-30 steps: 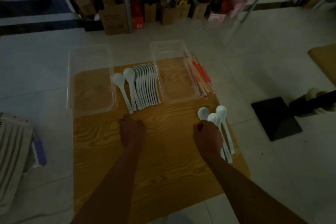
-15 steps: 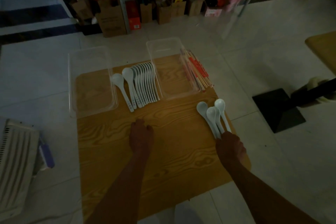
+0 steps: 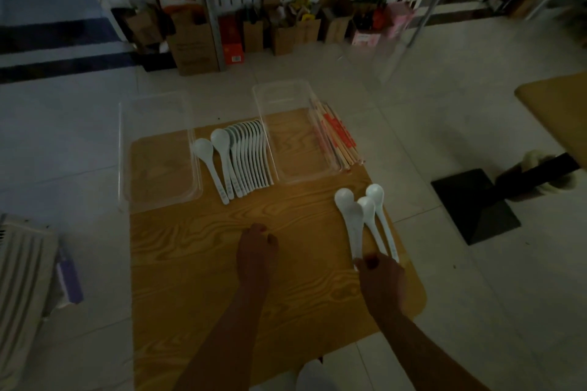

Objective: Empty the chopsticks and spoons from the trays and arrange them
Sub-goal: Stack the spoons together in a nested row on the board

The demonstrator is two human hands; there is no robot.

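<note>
On a small wooden table point(image 3: 197, 267) stand two clear plastic trays, the left tray point(image 3: 158, 149) and the right tray point(image 3: 292, 133). Between them lies a neat row of several white spoons point(image 3: 244, 162). Wrapped chopsticks point(image 3: 338, 136) lie along the right tray's right side. Three white spoons point(image 3: 362, 213) fan out at the table's right edge; my right hand point(image 3: 379, 276) pinches their handle ends. My left hand point(image 3: 255, 247) rests curled on the table middle, holding nothing.
A black table base point(image 3: 473, 203) stands on the floor at the right, with another wooden tabletop point(image 3: 559, 117) above it. A white appliance point(image 3: 22, 279) sits at the left. Shelves and cardboard boxes point(image 3: 197, 41) line the back wall.
My right hand has slid back down the three spoons to their handle ends. My left hand has drawn back from the spoon row toward the table middle.
</note>
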